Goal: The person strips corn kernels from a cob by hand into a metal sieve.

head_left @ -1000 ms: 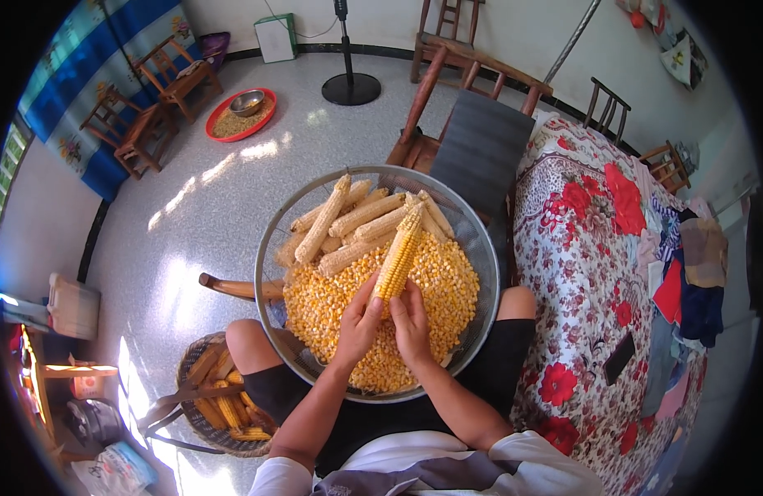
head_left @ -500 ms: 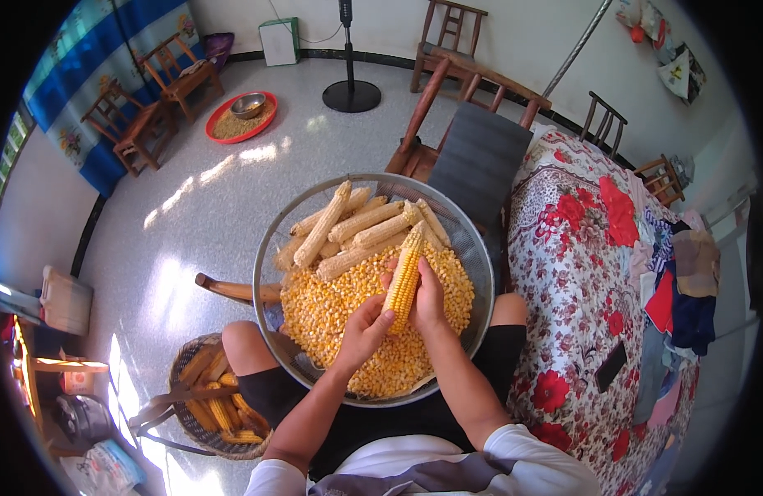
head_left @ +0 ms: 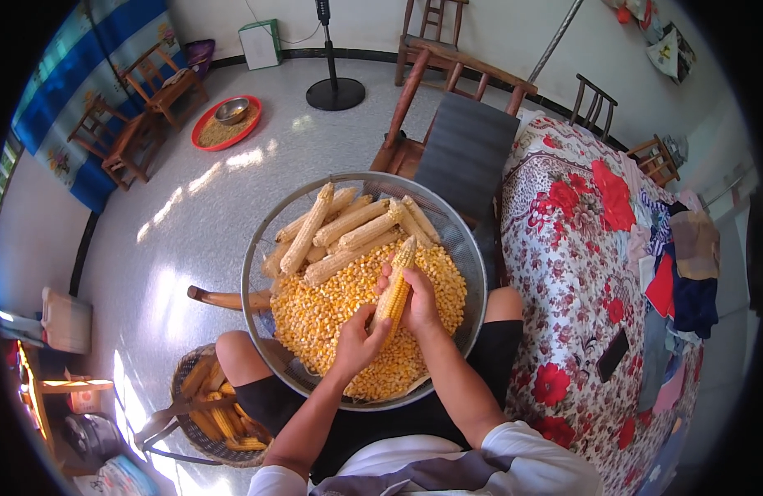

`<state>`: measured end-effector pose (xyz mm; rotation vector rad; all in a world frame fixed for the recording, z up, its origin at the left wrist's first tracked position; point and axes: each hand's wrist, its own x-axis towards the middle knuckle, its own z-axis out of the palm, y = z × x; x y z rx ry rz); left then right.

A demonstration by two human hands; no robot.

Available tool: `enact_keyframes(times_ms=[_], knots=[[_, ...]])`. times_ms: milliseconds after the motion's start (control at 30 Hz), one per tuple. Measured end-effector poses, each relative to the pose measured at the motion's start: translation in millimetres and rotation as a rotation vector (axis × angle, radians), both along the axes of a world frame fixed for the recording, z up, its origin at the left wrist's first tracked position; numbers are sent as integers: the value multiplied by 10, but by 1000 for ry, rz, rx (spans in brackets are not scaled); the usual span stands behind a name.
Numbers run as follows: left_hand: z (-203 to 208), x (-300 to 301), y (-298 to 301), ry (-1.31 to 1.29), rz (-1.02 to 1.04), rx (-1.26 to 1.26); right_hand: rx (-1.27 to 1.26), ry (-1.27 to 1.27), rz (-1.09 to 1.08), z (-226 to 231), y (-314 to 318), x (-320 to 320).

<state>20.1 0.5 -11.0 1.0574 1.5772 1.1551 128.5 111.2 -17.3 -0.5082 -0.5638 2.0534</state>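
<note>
A cob (head_left: 394, 291) is held tilted over the sieve (head_left: 266, 248), clasped low by the left hand (head_left: 358, 343) and higher by the right hand (head_left: 420, 299).

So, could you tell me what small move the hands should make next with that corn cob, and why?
Probably push the left hand thumb along the corn cob to strip more kernels. The right hand grips it tilted over the mesh basin, and yellow kernels still cover most of it, so they would fall onto the loose kernels below.
</note>
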Motion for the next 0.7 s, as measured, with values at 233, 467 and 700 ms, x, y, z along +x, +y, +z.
enact_keyframes(times_ms=[233, 467, 700], knots=[[-45, 38, 10, 151, -46, 86, 32, -172, -46, -103, 42, 33], [95, 30, 9, -38, -6, -30, -136, 24, 21, -41, 36, 51], [-15, -15, 7, -163, -15, -44, 55, -108, 39, -47, 17, 48]])
